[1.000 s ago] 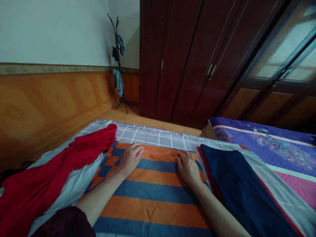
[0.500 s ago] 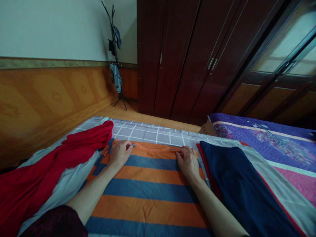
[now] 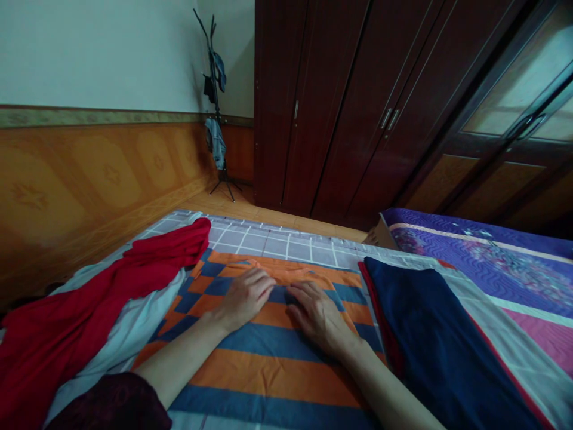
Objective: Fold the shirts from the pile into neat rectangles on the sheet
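Observation:
An orange and blue striped cloth garment (image 3: 286, 370) lies spread on the bed, its far part folded over towards me in a layered flap (image 3: 286, 275). My left hand (image 3: 245, 298) rests flat on that fold. My right hand (image 3: 317, 316) presses on the same fold, close to the left one, with fingers spread slightly. Neither hand pinches the cloth. A dark maroon sleeve (image 3: 107, 403) shows at the lower left.
A crumpled red cloth (image 3: 165, 251) lies to the left, and a folded navy cloth with red edging (image 3: 439, 340) to the right. Beneath everything is a grey checked sheet (image 3: 277, 242). Beyond are a purple quilt (image 3: 483, 257), a dark wardrobe (image 3: 340, 107) and a coat stand (image 3: 217, 113).
The far edge of the striped garment, pinched earlier by both hands, now lies folded towards me. Both hands have moved nearer me and closer together, and they press flat on the fold.

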Demonstrator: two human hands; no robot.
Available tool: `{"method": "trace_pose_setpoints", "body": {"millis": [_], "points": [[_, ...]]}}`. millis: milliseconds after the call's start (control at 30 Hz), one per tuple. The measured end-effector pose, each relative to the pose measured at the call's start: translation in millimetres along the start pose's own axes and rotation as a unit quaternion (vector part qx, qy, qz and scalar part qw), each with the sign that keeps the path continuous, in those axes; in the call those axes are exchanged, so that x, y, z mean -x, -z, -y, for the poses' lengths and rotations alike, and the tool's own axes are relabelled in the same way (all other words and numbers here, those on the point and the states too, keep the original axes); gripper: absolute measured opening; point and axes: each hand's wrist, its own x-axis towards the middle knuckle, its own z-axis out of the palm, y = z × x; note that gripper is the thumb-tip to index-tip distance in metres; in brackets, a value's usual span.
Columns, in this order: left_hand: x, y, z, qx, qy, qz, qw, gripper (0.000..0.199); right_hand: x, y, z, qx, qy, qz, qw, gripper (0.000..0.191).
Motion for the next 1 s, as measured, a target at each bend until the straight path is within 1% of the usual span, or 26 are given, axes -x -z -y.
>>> {"method": "trace_pose_setpoints", "body": {"millis": [67, 133, 333, 467, 533, 600, 700, 733, 767, 800, 900, 967, 1000], "points": [[1, -4.2, -6, 0.001, -0.009, 0.064, 0.998, 0.011, 1, -3, 3, 0.006, 0.000, 0.037, 0.999, 0.035], [1, -5.5, -7, -0.014, 0.014, 0.091, 0.996, 0.015, 2, -7, -1, 0.033, -0.021, 0.041, 0.998, 0.044], [1, -2.9, -9, -0.050, 0.058, 0.136, 0.988, 0.032, -1, -15, -17, 0.093, -0.088, 0.046, 0.991, 0.057], [6, -6.5, -9, -0.080, 0.075, 0.149, 0.983, 0.042, -2, -18, -21, 0.127, -0.140, 0.039, 0.981, 0.063], [8, -8.5, -7, -0.090, 0.086, 0.156, 0.980, 0.045, 0, -18, -19, 0.139, -0.151, 0.027, 0.978, 0.066], [10, -9.2, -5, -0.091, 0.089, 0.171, 0.977, 0.047, 2, -15, -15, 0.135, -0.120, 0.026, 0.983, 0.066], [12, -8.6, -2, -0.080, 0.083, 0.195, 0.974, 0.049, 6, -9, -9, 0.090, -0.014, 0.069, 0.993, 0.064], [13, -8.4, -2, -0.076, 0.086, 0.199, 0.973, 0.050, 6, -8, -8, 0.078, 0.006, 0.083, 0.993, 0.063], [14, -8.3, -1, -0.071, 0.093, 0.199, 0.973, 0.052, 6, -8, -8, 0.074, 0.009, 0.090, 0.993, 0.063], [15, -8.4, 0, -0.064, 0.101, 0.197, 0.973, 0.054, 6, -8, -9, 0.078, -0.003, 0.087, 0.993, 0.062], [16, -8.9, 2, -0.043, 0.118, 0.179, 0.976, 0.062, 6, -13, -17, 0.110, -0.060, 0.054, 0.991, 0.063], [14, -7.2, 6, -0.029, 0.131, 0.147, 0.980, 0.061, 7, -17, -22, 0.121, -0.077, 0.037, 0.989, 0.063], [12, -5.1, 10, -0.021, 0.143, 0.120, 0.982, 0.056, 7, -19, -24, 0.123, -0.079, 0.031, 0.989, 0.062]]}}
